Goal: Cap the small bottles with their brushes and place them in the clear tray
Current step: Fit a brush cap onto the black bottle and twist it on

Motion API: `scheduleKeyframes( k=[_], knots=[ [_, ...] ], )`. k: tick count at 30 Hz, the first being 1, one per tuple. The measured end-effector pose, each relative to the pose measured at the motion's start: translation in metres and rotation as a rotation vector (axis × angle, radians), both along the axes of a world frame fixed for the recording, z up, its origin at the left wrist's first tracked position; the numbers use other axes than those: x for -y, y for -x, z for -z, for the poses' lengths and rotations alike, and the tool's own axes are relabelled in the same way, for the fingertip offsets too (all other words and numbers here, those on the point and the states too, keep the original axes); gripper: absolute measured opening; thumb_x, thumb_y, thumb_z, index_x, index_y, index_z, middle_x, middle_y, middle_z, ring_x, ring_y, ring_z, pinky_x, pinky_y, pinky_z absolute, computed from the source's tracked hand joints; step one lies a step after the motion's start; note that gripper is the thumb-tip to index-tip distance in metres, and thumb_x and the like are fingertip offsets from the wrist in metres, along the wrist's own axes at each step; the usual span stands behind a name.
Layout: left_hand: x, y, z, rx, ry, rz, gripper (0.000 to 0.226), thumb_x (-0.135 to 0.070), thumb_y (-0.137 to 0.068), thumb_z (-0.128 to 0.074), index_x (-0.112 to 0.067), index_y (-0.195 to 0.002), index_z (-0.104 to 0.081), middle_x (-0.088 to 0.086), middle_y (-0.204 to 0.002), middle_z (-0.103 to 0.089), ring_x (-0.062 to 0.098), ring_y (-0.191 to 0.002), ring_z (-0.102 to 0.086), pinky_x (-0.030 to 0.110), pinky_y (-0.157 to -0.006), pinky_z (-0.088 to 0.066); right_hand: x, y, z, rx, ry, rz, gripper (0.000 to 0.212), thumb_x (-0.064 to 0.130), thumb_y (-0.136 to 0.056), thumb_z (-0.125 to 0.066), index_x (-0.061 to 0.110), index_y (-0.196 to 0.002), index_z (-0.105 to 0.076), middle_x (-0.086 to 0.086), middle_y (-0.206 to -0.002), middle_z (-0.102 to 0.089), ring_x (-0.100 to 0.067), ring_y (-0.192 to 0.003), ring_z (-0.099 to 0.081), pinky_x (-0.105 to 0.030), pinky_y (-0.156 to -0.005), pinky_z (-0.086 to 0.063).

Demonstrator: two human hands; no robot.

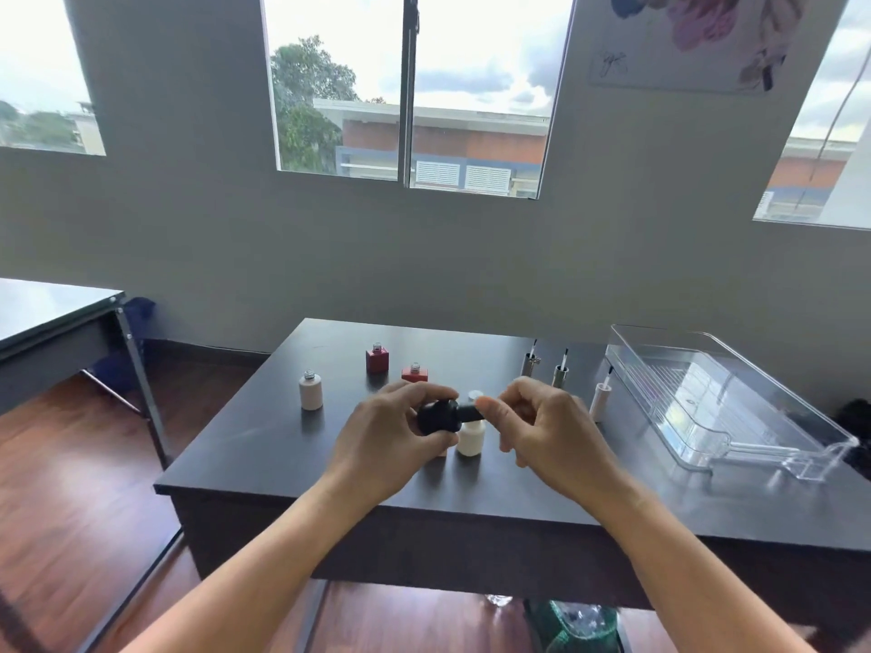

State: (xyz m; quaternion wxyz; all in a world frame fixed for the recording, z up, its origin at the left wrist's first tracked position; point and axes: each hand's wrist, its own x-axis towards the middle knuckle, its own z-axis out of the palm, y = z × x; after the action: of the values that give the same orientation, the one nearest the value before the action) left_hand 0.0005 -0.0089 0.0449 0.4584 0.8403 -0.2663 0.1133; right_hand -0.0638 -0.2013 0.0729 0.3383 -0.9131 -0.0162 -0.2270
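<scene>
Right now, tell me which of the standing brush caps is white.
The white brush cap at the near end of the row, closest to the clear tray. The two farther back are silver brush caps.

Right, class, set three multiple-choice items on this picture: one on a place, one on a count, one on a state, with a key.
1. Where is the tray? A) the table's left end B) its right end C) the floor
2. How many red bottles stand on the table? A) one B) two C) four
3. The left white bottle is: A) capped B) uncapped C) on its side
Key: 1 B, it lies at the right end; 2 B, one dark and one brighter stand at the back; 3 B, it stands upright with its threaded neck bare.
</scene>
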Motion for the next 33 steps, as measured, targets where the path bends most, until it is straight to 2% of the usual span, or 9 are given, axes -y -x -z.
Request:
scheduleKeyframes(
  k=[5,8,11,13,18,23,26,28,33],
  knots=[
    [0.001,0.002,-0.003,0.007,-0.023,-0.006,0.043,-0.034,-0.068,-0.080,-0.049,-0.105,-0.065,-0.025,-0.096,-0.061,-0.008,-0.083,-0.057,0.005,-0.069,-0.040,0.001,0.003,-0.006,-0.086,0.096,0.066,0.071,0.086,-0.078,-0.026,0.026,-0.072,-0.064,0.013,-0.057,-0.068,-0.004,-0.048,-0.060,-0.033,-0.063,-0.055],
    [0.000,0.001,-0.005,0.009,-0.026,-0.013,0.041,-0.036,-0.069,-0.079,-0.047,-0.106,-0.066,-0.025,-0.099,-0.061,-0.006,-0.082,-0.057,0.011,-0.071,-0.042,0.002,0.003,-0.003,-0.064,0.021,-0.027,0.048,0.075,-0.077,-0.052,0.039,-0.108,-0.058,0.020,-0.074,-0.066,-0.002,-0.054,-0.063,-0.026,-0.065,-0.049],
    [0.001,0.001,-0.006,0.016,-0.026,-0.022,0.042,-0.036,-0.068,-0.079,-0.048,-0.106,-0.065,-0.025,-0.099,-0.061,-0.005,-0.081,-0.058,0.013,-0.072,-0.044,0.001,0.001,0.000,0.006,-0.028,-0.092,0.022,0.040,-0.082,-0.071,0.039,-0.098,-0.056,0.018,-0.081,-0.065,-0.009,-0.052,-0.064,-0.031,-0.067,-0.053],
    [0.002,0.002,-0.006,0.025,-0.033,-0.025,0.043,-0.036,-0.068,-0.079,-0.049,-0.106,-0.065,-0.026,-0.099,-0.061,-0.006,-0.082,-0.057,0.013,-0.071,-0.043,0.000,0.000,0.000,0.019,-0.048,-0.089,0.012,0.041,-0.084,-0.067,0.035,-0.089,-0.058,0.016,-0.074,-0.069,-0.010,-0.049,-0.063,-0.036,-0.066,-0.055],
    [0.002,0.003,-0.006,0.025,-0.054,-0.024,0.043,-0.035,-0.069,-0.079,-0.047,-0.108,-0.065,-0.027,-0.100,-0.060,-0.009,-0.084,-0.057,0.012,-0.072,-0.042,0.001,0.001,-0.003,-0.020,0.008,0.008,0.060,0.078,-0.082,-0.039,0.023,-0.067,-0.060,0.013,-0.055,-0.068,-0.006,-0.039,-0.060,-0.034,-0.061,-0.056],
    [-0.001,0.003,-0.009,0.023,-0.073,-0.030,0.044,-0.035,-0.070,-0.079,-0.048,-0.109,-0.065,-0.027,-0.103,-0.060,-0.007,-0.081,-0.060,0.017,-0.076,-0.048,0.001,0.000,0.000,-0.007,-0.019,-0.085,0.038,0.063,-0.078,-0.063,0.040,-0.108,-0.058,0.023,-0.082,-0.067,-0.006,-0.048,-0.063,-0.025,-0.064,-0.053],
    [0.000,0.004,-0.011,0.026,-0.068,-0.038,0.043,-0.033,-0.069,-0.078,-0.047,-0.108,-0.066,-0.025,-0.103,-0.061,-0.002,-0.080,-0.061,0.024,-0.079,-0.051,-0.001,0.000,0.002,0.048,-0.001,-0.093,0.020,0.038,-0.082,-0.070,0.037,-0.100,-0.060,0.026,-0.085,-0.065,-0.007,-0.048,-0.063,-0.023,-0.060,-0.050],
    [0.001,0.006,-0.012,0.031,-0.069,-0.044,0.043,-0.033,-0.068,-0.078,-0.048,-0.107,-0.066,-0.024,-0.104,-0.062,-0.002,-0.081,-0.061,0.026,-0.080,-0.052,-0.001,0.000,0.001,0.037,-0.032,-0.090,0.012,0.044,-0.085,-0.065,0.033,-0.090,-0.063,0.021,-0.075,-0.069,-0.008,-0.044,-0.062,-0.025,-0.058,-0.052],
    [0.003,0.007,-0.012,0.032,-0.092,-0.043,0.043,-0.033,-0.069,-0.079,-0.047,-0.108,-0.066,-0.024,-0.101,-0.061,-0.001,-0.082,-0.060,0.030,-0.081,-0.053,0.000,0.002,-0.002,-0.030,0.024,-0.019,0.056,0.073,-0.084,-0.044,0.024,-0.066,-0.063,0.017,-0.055,-0.068,-0.007,-0.035,-0.059,-0.025,-0.055,-0.053]
  ],
)
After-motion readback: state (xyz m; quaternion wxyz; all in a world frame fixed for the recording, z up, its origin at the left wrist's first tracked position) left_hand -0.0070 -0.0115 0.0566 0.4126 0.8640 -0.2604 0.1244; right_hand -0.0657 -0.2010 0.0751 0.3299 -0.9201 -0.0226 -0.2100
